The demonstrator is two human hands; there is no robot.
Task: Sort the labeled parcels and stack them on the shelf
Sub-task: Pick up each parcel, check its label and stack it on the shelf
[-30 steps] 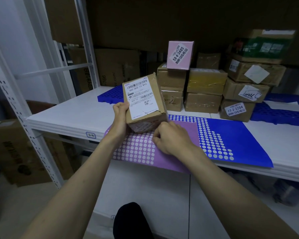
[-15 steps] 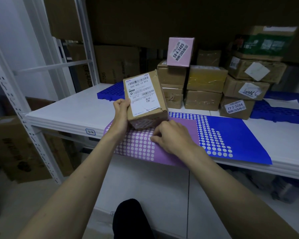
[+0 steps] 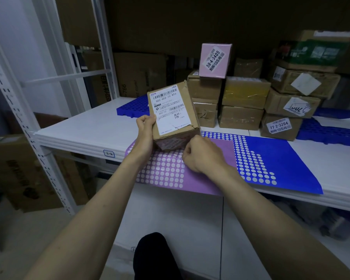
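Note:
A brown cardboard parcel (image 3: 175,118) with a white barcode label stands tilted on the purple dotted sticker sheet (image 3: 166,172), at the front of the white shelf (image 3: 79,132). My left hand (image 3: 146,130) grips the parcel's left edge. My right hand (image 3: 202,154) is curled on the purple sheet, against the parcel's lower right corner. Its fingertips are hidden, so what they hold is unclear. Behind stand stacked labelled parcels: a pink box (image 3: 214,59) on brown boxes (image 3: 204,89), and a box marked 77-2-3204 (image 3: 279,126).
A blue dotted sheet (image 3: 281,158) lies right of the purple one. Blue perforated mats (image 3: 133,106) lie at the back of the shelf. White perforated uprights (image 3: 18,110) stand at left, with large cartons (image 3: 139,73) behind them and on the floor. A lower shelf board (image 3: 170,215) lies below.
Almost nothing: the view has shifted slightly, and both hands and the parcel keep their places.

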